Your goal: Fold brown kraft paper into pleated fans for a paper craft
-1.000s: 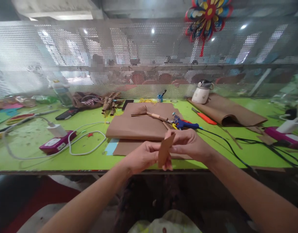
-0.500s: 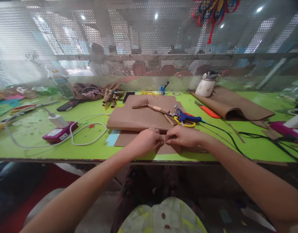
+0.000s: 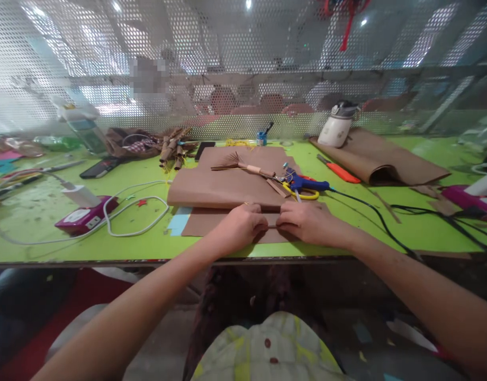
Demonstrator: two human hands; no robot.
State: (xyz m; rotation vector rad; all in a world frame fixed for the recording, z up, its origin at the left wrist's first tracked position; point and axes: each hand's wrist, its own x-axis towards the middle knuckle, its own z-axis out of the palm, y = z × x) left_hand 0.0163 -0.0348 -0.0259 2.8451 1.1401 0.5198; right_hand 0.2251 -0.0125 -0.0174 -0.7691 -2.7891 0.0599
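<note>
Near the table's front edge, my left hand (image 3: pixel 243 226) has its fingers pinched together. Facing it, my right hand (image 3: pixel 301 222) is closed the same way. A thin strip of brown paper (image 3: pixel 272 226) runs between the two sets of fingertips; its ends are hidden by my fingers. Beneath my hands lies a flat piece of brown paper (image 3: pixel 201 222). Behind them is a larger folded brown paper (image 3: pixel 204 189). On that fold rests a small brush-shaped paper piece (image 3: pixel 251 168) with fringed end. A blue glue gun (image 3: pixel 307 183) lies against yellow-handled scissors (image 3: pixel 312 196) by my right hand.
At left are a purple power adapter (image 3: pixel 84 216), a white cable (image 3: pixel 138 234) and a phone (image 3: pixel 102 168). Paper rolls (image 3: pixel 174 151) lie behind. At right are an orange cutter (image 3: pixel 342 173), a white bottle (image 3: pixel 335 129) on brown paper, and a black cord (image 3: pixel 376 223).
My hands have moved slightly apart, showing more of the thin brown paper strip between them. The view has shifted slightly; the glue gun and scissors stay in place.
</note>
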